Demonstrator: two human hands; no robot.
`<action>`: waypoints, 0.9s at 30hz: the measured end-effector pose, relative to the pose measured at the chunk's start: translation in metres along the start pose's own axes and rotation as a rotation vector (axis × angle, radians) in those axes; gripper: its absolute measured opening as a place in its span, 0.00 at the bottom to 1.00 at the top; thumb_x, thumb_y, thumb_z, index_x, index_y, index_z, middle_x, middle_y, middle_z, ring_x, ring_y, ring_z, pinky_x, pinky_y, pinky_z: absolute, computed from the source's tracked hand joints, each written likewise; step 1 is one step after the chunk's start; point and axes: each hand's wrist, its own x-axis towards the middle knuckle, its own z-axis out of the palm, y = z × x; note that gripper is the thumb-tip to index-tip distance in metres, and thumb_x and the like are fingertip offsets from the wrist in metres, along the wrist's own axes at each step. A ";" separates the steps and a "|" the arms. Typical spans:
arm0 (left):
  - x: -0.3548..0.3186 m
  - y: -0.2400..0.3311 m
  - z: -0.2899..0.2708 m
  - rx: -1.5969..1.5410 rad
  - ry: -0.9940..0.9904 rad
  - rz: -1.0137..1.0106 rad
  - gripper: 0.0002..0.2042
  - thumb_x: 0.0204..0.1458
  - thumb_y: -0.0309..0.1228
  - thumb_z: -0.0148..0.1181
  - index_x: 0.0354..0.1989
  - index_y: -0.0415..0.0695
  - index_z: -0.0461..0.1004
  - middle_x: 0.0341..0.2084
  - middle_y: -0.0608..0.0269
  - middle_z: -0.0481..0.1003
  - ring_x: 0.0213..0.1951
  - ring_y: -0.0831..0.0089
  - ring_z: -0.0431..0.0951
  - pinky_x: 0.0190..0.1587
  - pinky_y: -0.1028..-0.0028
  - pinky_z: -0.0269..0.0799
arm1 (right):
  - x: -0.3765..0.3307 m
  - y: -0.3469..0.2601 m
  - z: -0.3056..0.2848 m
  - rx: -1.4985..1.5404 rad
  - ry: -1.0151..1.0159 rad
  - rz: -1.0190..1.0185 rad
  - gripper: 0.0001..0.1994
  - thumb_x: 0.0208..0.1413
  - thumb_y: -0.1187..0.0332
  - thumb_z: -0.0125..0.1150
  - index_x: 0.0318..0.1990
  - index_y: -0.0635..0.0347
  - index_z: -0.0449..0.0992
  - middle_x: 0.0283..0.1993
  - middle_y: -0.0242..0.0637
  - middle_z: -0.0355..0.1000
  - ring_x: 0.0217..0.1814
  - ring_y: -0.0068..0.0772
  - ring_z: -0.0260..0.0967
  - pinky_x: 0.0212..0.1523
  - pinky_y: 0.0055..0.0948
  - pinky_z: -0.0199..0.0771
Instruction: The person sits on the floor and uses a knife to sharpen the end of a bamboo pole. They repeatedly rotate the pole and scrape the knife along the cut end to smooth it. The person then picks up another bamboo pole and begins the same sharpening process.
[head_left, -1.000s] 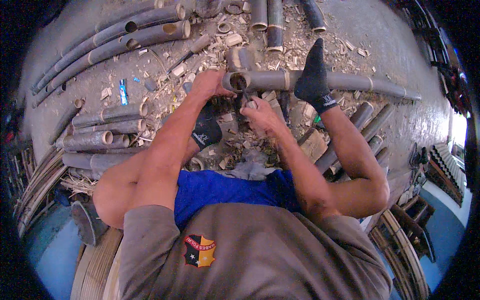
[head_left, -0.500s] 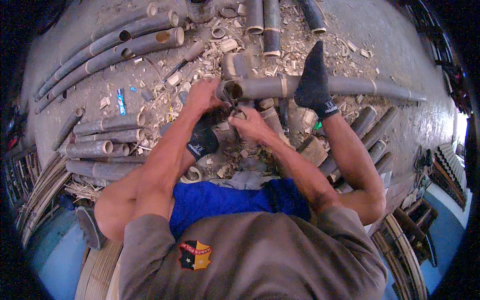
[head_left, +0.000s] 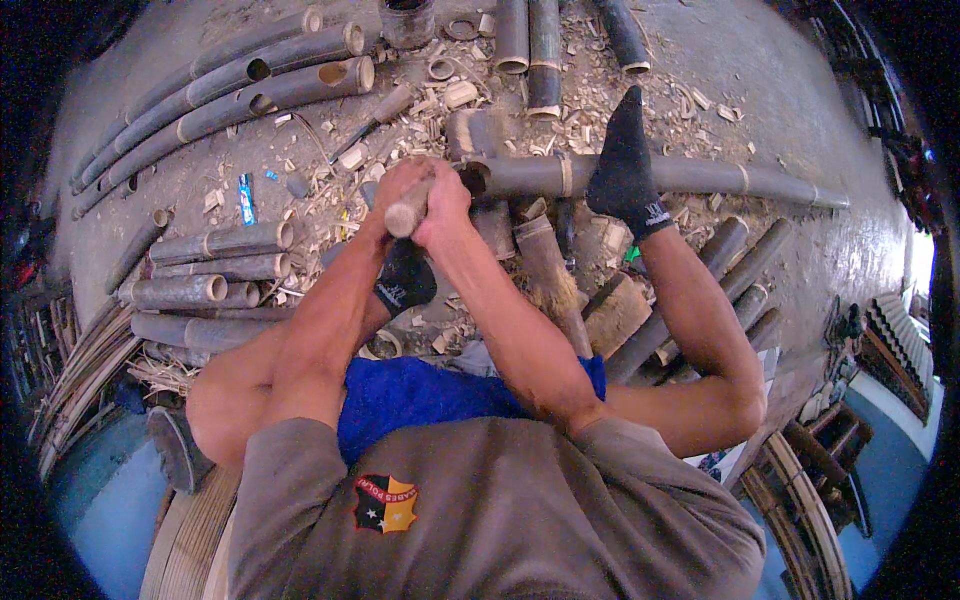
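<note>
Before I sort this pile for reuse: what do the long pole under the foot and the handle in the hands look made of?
The long pole looks like bamboo: hollow end, ringed nodes, dull grey-green skin. The handle gripped by both hands looks like bare, pale wood, round-ended and unpainted, though I can't be sure.

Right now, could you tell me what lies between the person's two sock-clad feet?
In the head view, short bamboo offcuts and shavings lie on the floor between the left foot and the right foot, which rests on the long bamboo pole.
</note>
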 end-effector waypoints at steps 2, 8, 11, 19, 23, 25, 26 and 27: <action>0.004 0.001 0.008 0.039 0.107 0.051 0.18 0.50 0.33 0.59 0.50 0.47 0.77 0.47 0.56 0.78 0.49 0.54 0.78 0.51 0.60 0.76 | 0.023 0.001 0.008 0.025 0.086 -0.027 0.12 0.64 0.60 0.54 0.45 0.59 0.72 0.37 0.39 0.72 0.36 0.41 0.74 0.39 0.47 0.80; -0.008 -0.006 0.016 -0.825 0.044 -0.166 0.23 0.46 0.41 0.70 0.49 0.46 0.75 0.45 0.53 0.79 0.48 0.50 0.79 0.51 0.59 0.76 | 0.055 0.000 -0.021 0.103 -0.152 0.009 0.12 0.65 0.57 0.53 0.43 0.57 0.72 0.36 0.38 0.74 0.36 0.41 0.76 0.38 0.47 0.81; 0.009 0.042 -0.043 -0.023 -0.146 -0.092 0.33 0.37 0.50 0.78 0.48 0.43 0.73 0.43 0.49 0.79 0.49 0.44 0.78 0.51 0.52 0.75 | -0.011 -0.005 -0.088 -0.482 0.054 -0.245 0.10 0.62 0.59 0.61 0.42 0.55 0.74 0.29 0.34 0.72 0.26 0.30 0.71 0.27 0.34 0.75; 0.010 0.056 -0.056 -0.024 -0.155 -0.177 0.38 0.31 0.55 0.80 0.48 0.43 0.74 0.44 0.48 0.78 0.49 0.45 0.78 0.51 0.53 0.75 | -0.018 -0.085 -0.130 -1.694 -0.081 -0.794 0.27 0.54 0.48 0.66 0.43 0.69 0.78 0.38 0.59 0.79 0.41 0.59 0.77 0.46 0.50 0.75; 0.005 0.056 -0.052 -0.020 -0.151 -0.191 0.38 0.30 0.55 0.80 0.48 0.43 0.74 0.44 0.49 0.78 0.50 0.46 0.77 0.52 0.54 0.75 | -0.009 -0.136 -0.106 -1.931 -0.277 -0.424 0.26 0.53 0.51 0.67 0.45 0.69 0.79 0.29 0.43 0.76 0.33 0.34 0.74 0.38 0.38 0.75; 0.007 0.060 -0.054 -0.025 -0.166 -0.195 0.38 0.30 0.55 0.80 0.48 0.43 0.74 0.45 0.49 0.78 0.50 0.46 0.77 0.53 0.54 0.75 | -0.003 -0.159 -0.090 -2.023 -0.403 -0.271 0.26 0.51 0.49 0.67 0.44 0.66 0.80 0.30 0.41 0.78 0.32 0.36 0.75 0.36 0.39 0.76; 0.006 0.060 -0.054 -0.025 -0.175 -0.194 0.39 0.30 0.56 0.80 0.48 0.43 0.74 0.45 0.49 0.78 0.50 0.46 0.77 0.53 0.54 0.75 | 0.009 -0.171 -0.081 -2.128 -0.462 -0.273 0.25 0.50 0.49 0.67 0.44 0.66 0.80 0.31 0.42 0.79 0.32 0.37 0.76 0.36 0.40 0.76; 0.007 0.060 -0.056 -0.024 -0.181 -0.193 0.39 0.30 0.56 0.80 0.48 0.43 0.74 0.45 0.49 0.78 0.50 0.46 0.77 0.53 0.54 0.75 | 0.022 -0.183 -0.068 -2.234 -0.525 -0.279 0.25 0.50 0.50 0.67 0.44 0.65 0.81 0.31 0.42 0.79 0.32 0.39 0.76 0.35 0.41 0.76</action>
